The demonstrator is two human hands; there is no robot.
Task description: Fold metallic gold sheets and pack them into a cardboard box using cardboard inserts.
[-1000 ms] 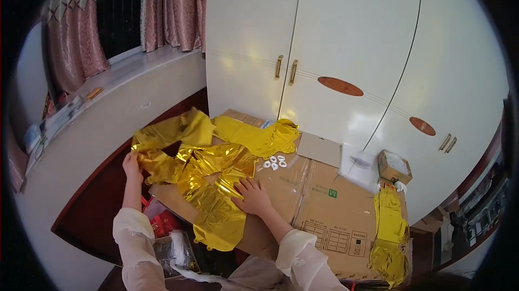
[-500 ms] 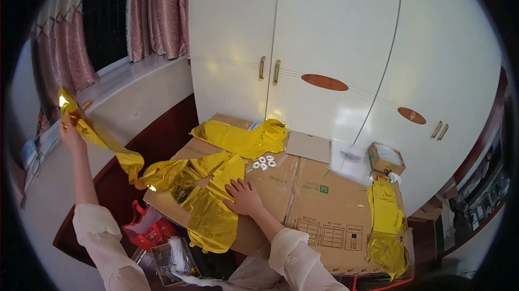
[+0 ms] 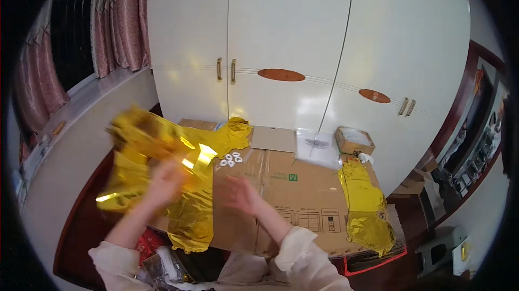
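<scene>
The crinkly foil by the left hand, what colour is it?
The foil is shiny golden yellow, seen best in the head view.

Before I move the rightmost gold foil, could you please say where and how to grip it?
I'd pinch the gold foil by its near end, from your side: it lies flat, stretching away, its far end near the small box.
</scene>
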